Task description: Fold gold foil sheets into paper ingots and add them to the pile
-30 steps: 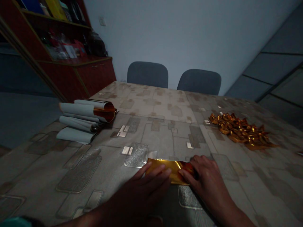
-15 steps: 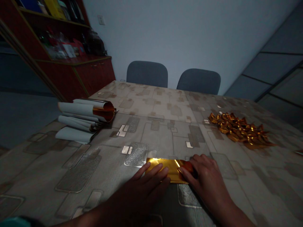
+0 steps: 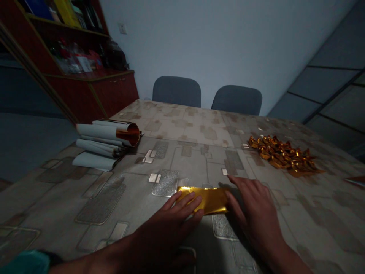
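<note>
A strip of folded gold foil paper (image 3: 213, 199) lies flat on the patterned tablecloth (image 3: 199, 160) in front of me. Across its left end rest the outstretched fingers of my left hand (image 3: 179, 220), pressing it to the table. My right hand (image 3: 253, 209) is at the strip's right end, thumb and fingers apart, the thumb close to or touching the edge. Farther right sits a cluster of several folded gold foil pieces (image 3: 285, 154). On the left, a stack of curled foil sheets (image 3: 98, 144) shows pale backs and a coppery inner face.
Two grey chairs (image 3: 176, 90) stand at the table's far side, before a pale wall. A red-brown cabinet (image 3: 114, 89) with bags and bottles is at the back left. Near the right table edge lies a flat reddish item (image 3: 356, 180), partly cut off.
My right hand has opened and let go of the strip's right end, where a reddish part was turned up; that end now lies flat and gold. The left hand stays in place.
</note>
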Tool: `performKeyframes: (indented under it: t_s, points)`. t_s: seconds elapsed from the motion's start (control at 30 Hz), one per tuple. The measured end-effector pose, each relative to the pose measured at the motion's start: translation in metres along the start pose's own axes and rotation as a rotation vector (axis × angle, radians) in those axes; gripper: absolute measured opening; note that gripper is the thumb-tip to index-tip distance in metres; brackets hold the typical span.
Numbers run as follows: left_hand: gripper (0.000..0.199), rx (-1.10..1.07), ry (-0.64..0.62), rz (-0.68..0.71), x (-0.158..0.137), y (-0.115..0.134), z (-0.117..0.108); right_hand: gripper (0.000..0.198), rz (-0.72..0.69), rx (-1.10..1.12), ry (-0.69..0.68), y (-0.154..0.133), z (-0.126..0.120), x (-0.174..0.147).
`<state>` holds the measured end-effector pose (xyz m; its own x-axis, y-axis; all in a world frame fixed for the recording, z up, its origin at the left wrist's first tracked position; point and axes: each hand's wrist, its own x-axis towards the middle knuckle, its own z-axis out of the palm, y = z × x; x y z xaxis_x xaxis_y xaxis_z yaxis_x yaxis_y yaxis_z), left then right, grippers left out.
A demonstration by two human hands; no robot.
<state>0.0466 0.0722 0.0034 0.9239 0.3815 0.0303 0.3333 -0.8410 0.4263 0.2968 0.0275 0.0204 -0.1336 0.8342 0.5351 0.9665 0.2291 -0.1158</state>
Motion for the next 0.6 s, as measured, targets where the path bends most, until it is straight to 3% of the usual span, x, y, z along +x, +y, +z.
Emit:
performKeyframes:
  t_s: [0.07,0.13,0.23,0.43,0.6]
  points:
    - [0.083,-0.017,0.009,-0.002,0.000,0.001,-0.001,0.030,-0.189,0.081,0.006,-0.016,-0.004,-0.006]
    - [0.084,-0.030,0.034,0.006,-0.001,0.001,-0.001,0.030,-0.296,0.176,-0.084,-0.033,-0.002,-0.015]
    - [0.084,-0.008,0.058,0.023,-0.001,0.000,0.000,0.032,-0.224,0.171,-0.225,-0.048,0.006,-0.029]
    - [0.087,0.028,0.048,0.046,-0.001,-0.004,-0.001,0.039,-0.271,0.045,-0.177,-0.035,0.008,-0.044]
    - [0.088,0.059,-0.037,0.041,-0.002,-0.003,-0.011,0.042,-0.297,-0.023,-0.174,-0.027,0.005,-0.051]
